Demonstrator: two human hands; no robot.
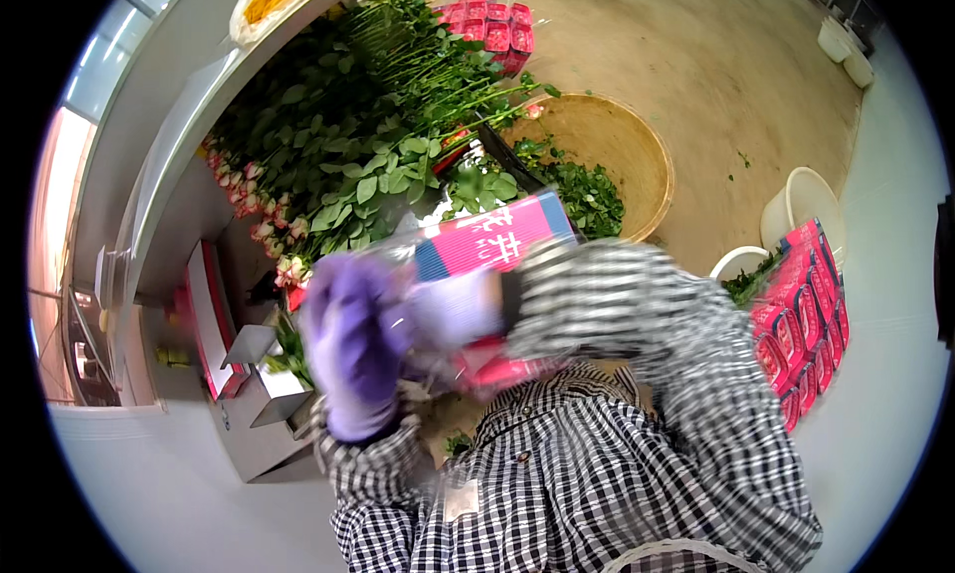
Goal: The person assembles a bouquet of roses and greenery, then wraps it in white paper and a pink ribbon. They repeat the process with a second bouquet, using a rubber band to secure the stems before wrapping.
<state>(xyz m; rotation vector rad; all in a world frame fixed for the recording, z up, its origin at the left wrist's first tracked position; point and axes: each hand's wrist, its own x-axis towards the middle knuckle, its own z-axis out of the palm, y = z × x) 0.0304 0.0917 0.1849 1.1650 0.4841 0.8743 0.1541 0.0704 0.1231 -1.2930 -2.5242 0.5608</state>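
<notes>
My left hand [351,342], in a purple and white glove and blurred, is closed at the left end of a pink and blue corrugated package [485,237] with clear plastic about it. Across the package's front lies my right hand [451,308], gloved too, its fingers blurred and partly hidden at the left hand; what they grip cannot be told. The package bears writing, and a pink part shows below the right wrist. Beyond the hands lies a large pile of leafy rose stems [358,125], with pink and white rose heads [261,211] at its left edge.
A round tan tub [634,148] with cut leaves stands beyond the package. Stacked pink wrapped packs stand at the right [802,327] and far back [496,28]. White buckets [802,207] are at the right. A metal bracket [280,394] and a red-edged box [213,319] sit at the left.
</notes>
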